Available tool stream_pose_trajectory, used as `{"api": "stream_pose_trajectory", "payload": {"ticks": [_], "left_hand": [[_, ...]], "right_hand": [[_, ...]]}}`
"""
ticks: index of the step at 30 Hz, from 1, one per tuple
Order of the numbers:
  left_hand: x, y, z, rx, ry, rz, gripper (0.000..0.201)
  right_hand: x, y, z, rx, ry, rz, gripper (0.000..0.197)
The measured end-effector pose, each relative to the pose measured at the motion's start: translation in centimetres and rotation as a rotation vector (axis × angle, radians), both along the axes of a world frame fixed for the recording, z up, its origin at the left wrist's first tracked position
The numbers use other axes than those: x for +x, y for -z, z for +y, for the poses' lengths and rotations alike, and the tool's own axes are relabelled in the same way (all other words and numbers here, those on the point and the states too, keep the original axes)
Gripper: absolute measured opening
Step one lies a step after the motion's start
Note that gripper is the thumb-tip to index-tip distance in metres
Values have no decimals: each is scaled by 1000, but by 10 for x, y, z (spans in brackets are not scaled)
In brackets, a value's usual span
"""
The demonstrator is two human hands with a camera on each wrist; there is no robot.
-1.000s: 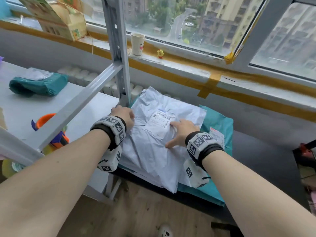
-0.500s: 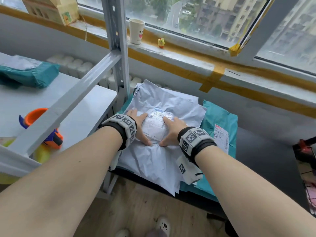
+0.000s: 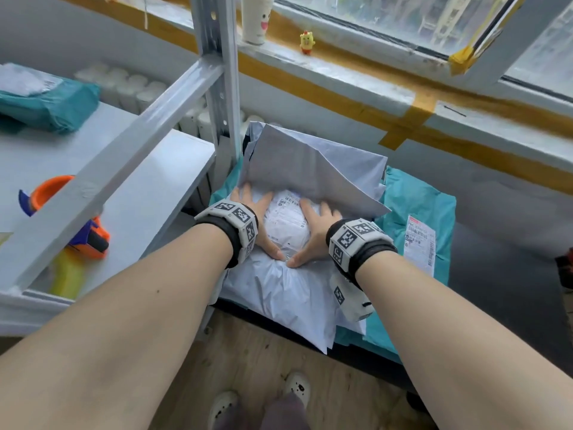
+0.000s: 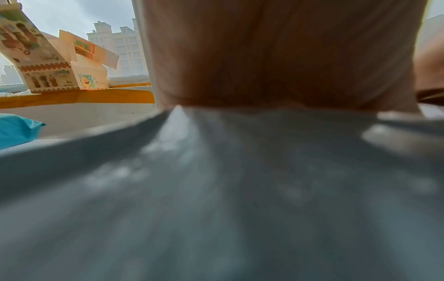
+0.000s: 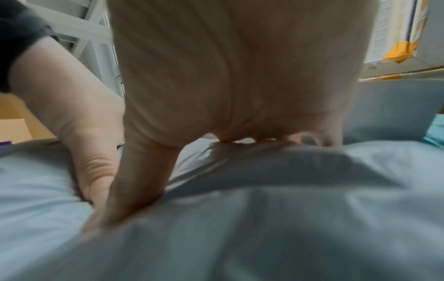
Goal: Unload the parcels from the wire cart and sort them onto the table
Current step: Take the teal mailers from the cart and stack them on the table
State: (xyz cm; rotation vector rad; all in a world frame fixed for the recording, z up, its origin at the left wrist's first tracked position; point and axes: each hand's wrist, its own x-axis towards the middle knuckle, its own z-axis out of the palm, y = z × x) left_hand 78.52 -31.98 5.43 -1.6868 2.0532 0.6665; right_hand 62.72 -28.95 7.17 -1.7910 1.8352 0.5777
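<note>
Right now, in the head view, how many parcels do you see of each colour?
Grey: 1, the grey parcel in the middle.
Teal: 2, the right teal parcel beneath it and the left teal parcel on the white shelf.
White: 1, the white packet on the left teal parcel.
Total: 4. Any parcels hidden under the grey one cannot be counted.

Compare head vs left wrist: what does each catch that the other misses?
Head only: teal parcel under the grey one, label between both hands, tape gun, cup and chick toy on the sill. Left wrist only: printed carton at the window. Both: left hand pressing on the grey parcel, and the shelf's teal parcel.
</note>
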Motion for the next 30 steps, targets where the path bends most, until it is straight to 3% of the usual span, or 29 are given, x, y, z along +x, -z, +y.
{"api": "stream_pose_trajectory", "payload": {"ticks": [8, 13, 16, 22, 30], "left_hand": [[2, -17, 7, -25, -32, 32, 139], [0, -43, 13, -114, -113, 66, 120], [-6, -63, 17, -194, -39, 90, 107], [-22, -89, 29, -228, 97, 85, 95], [-92, -114, 71, -379, 309, 262, 55]], "right_hand": [[-3, -18, 8, -71, 28, -50, 129], [-14, -46, 12, -311, 111, -35, 83], [-21, -62, 19, -357, 117, -25, 68], [-28, -83, 52, -331, 126, -30, 59], [-56, -98, 119, -486, 368, -40, 47]]}}
